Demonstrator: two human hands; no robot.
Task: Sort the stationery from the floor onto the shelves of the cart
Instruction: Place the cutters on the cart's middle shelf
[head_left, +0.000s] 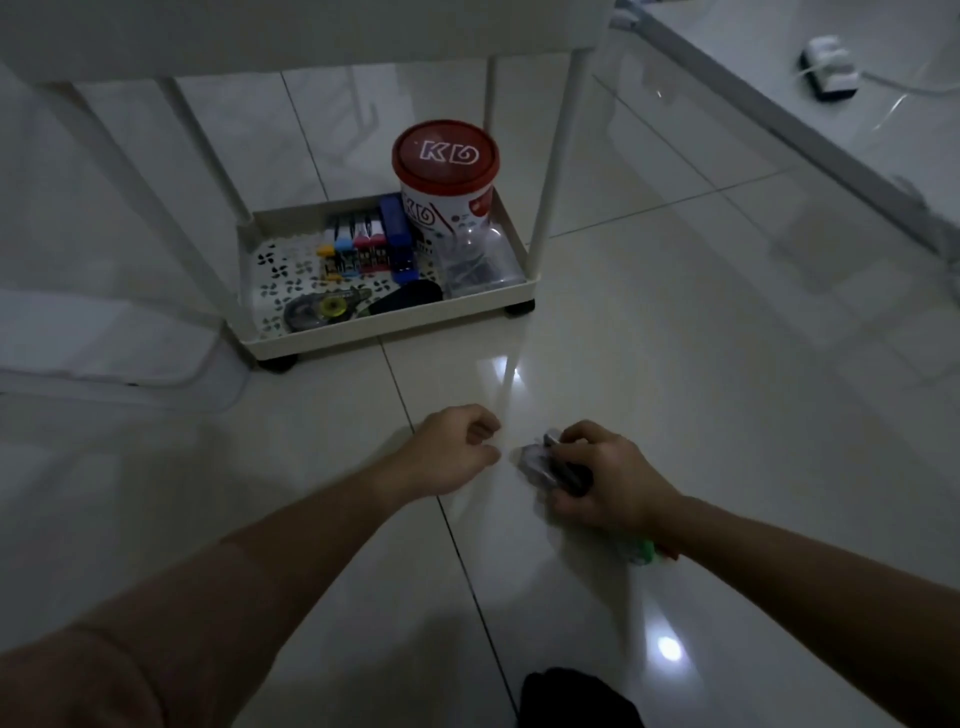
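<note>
Both forearms reach out from the bottom of the view over the glossy white floor tiles (727, 322). Just past them, the right hand (608, 480) presses down on a small bundle of stationery (537, 460) on the floor, fingers curled around something dark and slim with a crumpled clear wrapper beside it (too blurred to name the pieces). A bit of green and red (649, 552) peeks out under the right wrist. The left hand (452, 449) hovers just beside it, fingers loosely curled toward the thumb with nothing between them.

Farther off stands the white cart (384, 325). Its bottom shelf already holds a row of markers with coloured caps (353, 249), a blue stapler (397, 236), a correction tape roller (324, 307), a dark oval item (410, 299), a clear plastic box (478, 265) and a red-lidded tub (445, 179) at the back right corner. A power strip (830, 67) lies on the floor at the upper right, well apart from the cart.
</note>
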